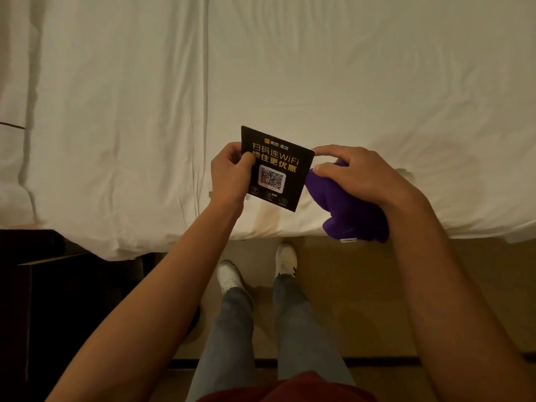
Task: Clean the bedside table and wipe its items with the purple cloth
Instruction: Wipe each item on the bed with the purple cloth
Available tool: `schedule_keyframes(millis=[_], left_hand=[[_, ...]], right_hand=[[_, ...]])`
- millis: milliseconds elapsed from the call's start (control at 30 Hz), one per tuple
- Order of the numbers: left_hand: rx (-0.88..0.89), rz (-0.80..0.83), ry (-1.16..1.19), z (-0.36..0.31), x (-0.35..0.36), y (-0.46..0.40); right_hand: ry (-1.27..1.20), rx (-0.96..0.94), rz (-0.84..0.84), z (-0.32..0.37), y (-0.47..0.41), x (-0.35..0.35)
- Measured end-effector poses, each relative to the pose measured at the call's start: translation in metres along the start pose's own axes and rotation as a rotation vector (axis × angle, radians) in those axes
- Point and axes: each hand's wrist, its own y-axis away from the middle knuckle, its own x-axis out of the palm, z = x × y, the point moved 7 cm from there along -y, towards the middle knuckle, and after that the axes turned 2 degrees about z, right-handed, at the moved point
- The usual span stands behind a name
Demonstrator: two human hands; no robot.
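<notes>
The person is wearing a dark red top (290, 388), only its front hem showing at the bottom edge of the view. Both forearms are showing bare, with no sleeves, watch or bands visible on them. The left hand (230, 174) and the right hand (362, 175) are wearing no gloves or rings that can be made out. Faded grey-blue denim jeans (232, 329) are covering both legs, falling narrow to the ankles. White low-top sneakers (229, 275) are covering the feet; the right one is showing a small dark mark.
</notes>
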Motion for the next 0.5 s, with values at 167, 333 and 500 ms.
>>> schedule_keyframes(millis=[167,333,500], left_hand=[[-0.038,-0.039,-0.014,0.025,0.005,-0.006],[-0.057,-0.018,-0.043,0.039,0.014,-0.014],[-0.052,-0.012,-0.152,0.054,0.017,-0.021]], right_hand=[[-0.025,0.051,0.012,-0.022,-0.008,0.0],[-0.059,0.106,0.029,-0.041,-0.016,0.006],[-0.092,0.125,0.067,-0.047,-0.032,0.037]])
